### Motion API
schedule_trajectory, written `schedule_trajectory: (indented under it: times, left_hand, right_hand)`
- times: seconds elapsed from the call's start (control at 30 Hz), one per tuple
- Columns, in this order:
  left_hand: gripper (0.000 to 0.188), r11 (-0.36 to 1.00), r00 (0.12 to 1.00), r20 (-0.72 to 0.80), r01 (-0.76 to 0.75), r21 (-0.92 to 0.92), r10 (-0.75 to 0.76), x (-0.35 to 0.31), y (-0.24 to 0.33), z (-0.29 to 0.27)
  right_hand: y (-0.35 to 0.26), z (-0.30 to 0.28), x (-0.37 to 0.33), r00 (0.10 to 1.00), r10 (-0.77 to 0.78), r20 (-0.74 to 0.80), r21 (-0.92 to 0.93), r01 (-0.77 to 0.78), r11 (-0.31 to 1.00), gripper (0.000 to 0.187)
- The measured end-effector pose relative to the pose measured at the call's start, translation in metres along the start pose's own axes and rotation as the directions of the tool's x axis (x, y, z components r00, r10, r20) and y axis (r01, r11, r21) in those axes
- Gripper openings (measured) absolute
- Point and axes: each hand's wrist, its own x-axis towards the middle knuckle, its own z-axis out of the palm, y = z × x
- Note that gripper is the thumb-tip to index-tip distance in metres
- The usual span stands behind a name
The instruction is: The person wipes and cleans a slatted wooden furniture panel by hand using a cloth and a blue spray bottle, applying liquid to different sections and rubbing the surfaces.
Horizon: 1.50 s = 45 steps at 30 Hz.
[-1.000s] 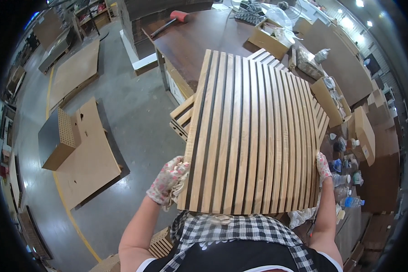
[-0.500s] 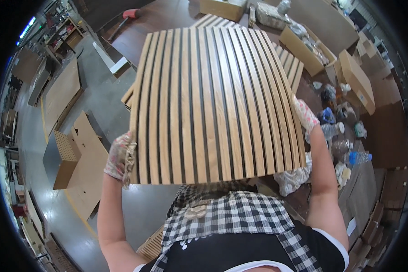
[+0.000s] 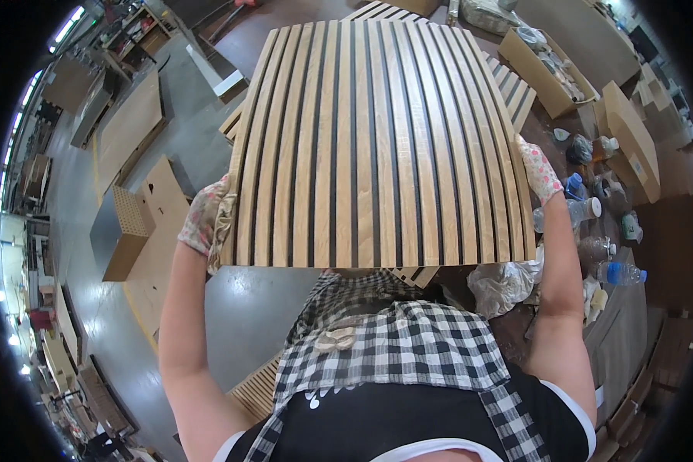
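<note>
A: What is the person holding?

B: A wooden slat panel, pale strips with dark gaps between them, held up flat in front of the chest, over the near edge of the counter.

A: And the hands?

B: The left hand, in a patterned work glove, is closed around the panel's left edge near the near corner. The right hand, gloved the same way, clasps the right edge, a little farther away. Both grips are shut on the panel.

A: What lies under it?

B: More slat panels show past its far right corner, stacked on the counter.

A: Anything on the right?

B: Plastic bottles stand close together on the counter, just right of the right forearm, with a crumpled plastic bag near them. Farther off sits an open cardboard box.

A: On the left?

B: Flat cardboard sheets lie on the grey floor, well apart from the panel.
</note>
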Motion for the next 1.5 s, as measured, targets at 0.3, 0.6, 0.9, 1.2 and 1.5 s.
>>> schedule_trajectory:
  times: [0.3, 0.6, 0.9, 1.2, 1.5]
  left_hand:
    - [0.026, 0.912, 0.975, -0.174, -0.055, 0.406, 0.136, 0.025, -0.003, -0.078]
    - [0.029, 0.797, 0.918, 0.032, -0.359, 0.485, 0.395, 0.044, -0.013, -0.008]
    - [0.035, -0.016, 0.864, 0.234, -0.253, 0.967, 0.446, 0.069, -0.034, 0.002]
    - [0.017, 0.198, 0.529, 0.086, -0.458, 0.866, 0.845, 0.038, -0.123, -0.035]
    - [0.034, 0.901, 0.77, -0.602, -0.393, -0.183, 0.213, -0.132, -0.136, -0.101]
  right_hand:
    - [-0.03, -0.007, -0.008, 0.948, 0.292, -0.127, 0.036, -0.29, 0.956, 0.037]
    - [0.005, 0.029, 0.002, 0.995, 0.085, -0.048, -0.078, -0.088, 0.993, 0.042]
    - [-0.002, 0.042, -0.019, 0.983, 0.096, -0.157, 0.13, -0.076, 0.989, 0.044]
    - [-0.064, 0.044, -0.129, 0.886, -0.333, -0.322, -0.109, 0.315, 0.943, 0.039]
    - [-0.257, 0.085, -0.082, 0.691, -0.694, 0.204, -0.341, 0.714, 0.611, 0.039]
